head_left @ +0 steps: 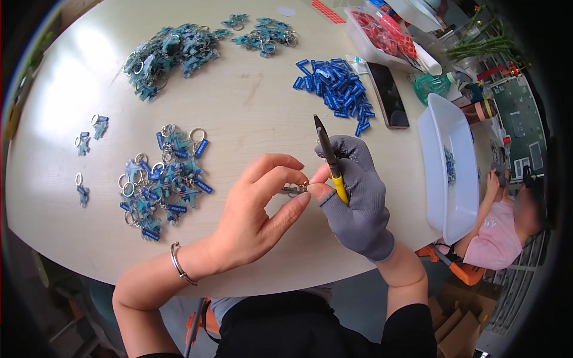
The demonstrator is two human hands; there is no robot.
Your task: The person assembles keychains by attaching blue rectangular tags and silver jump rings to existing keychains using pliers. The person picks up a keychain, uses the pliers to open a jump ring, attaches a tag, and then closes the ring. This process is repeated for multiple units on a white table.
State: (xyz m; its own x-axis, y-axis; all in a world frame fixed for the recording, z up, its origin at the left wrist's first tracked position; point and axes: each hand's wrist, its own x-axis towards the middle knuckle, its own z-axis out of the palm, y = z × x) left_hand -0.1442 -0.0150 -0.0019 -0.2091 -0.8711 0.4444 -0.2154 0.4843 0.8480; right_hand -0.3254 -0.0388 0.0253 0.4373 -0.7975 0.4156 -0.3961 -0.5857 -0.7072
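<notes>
Left hand (256, 209), thumb against fingers, pinched small metal piece (302, 188) on near side of blue tag pile (337, 86). Gloved right hand (359, 203) pinched there too, curled round yellow-handled pliers (325, 142). Shallow pinch risked dropping piece; tucked pliers could crowd grip.

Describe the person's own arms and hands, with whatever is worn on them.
The left hand is ungloved, with a silver-coloured bangle at the wrist. The right hand wears a grey knitted glove leaving the thumb tip exposed. The right sleeve is black.
</notes>
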